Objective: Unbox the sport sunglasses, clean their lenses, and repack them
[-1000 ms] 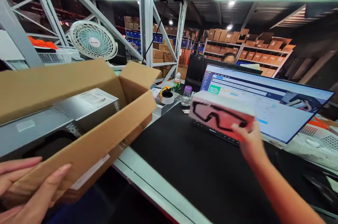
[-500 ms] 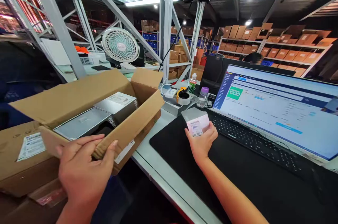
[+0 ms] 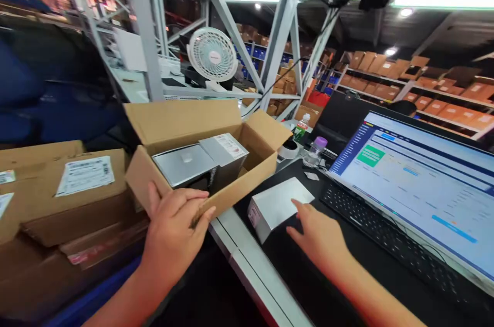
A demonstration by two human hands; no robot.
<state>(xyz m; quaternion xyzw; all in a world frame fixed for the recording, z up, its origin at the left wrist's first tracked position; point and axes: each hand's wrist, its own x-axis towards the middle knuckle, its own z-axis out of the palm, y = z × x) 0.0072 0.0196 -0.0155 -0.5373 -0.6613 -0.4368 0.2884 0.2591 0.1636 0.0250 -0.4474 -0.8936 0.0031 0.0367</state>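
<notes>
My left hand (image 3: 173, 232) grips the front corner of an open cardboard carton (image 3: 241, 187), thumb outside and fingers over the rim. Inside the carton lie silver-and-black product boxes (image 3: 185, 163), one bearing a white label. On the black desk mat (image 3: 285, 265) rests a silver box (image 3: 283, 201) with a small printed label on its near end. My right hand (image 3: 322, 232) is at that box's right side, fingers apart, the index fingertip at its top edge; whether it touches is unclear.
A keyboard (image 3: 386, 229) and a lit monitor (image 3: 417, 183) stand to the right. Behind the mat are a purple-capped bottle (image 3: 316, 151) and a tape roll (image 3: 288, 149). More cartons (image 3: 46, 214) sit at left. A fan (image 3: 213, 54) and metal frame posts rise behind.
The box my right hand held up now lies on the mat, and that hand has let go. My view has turned left. My left hand keeps its hold on the carton.
</notes>
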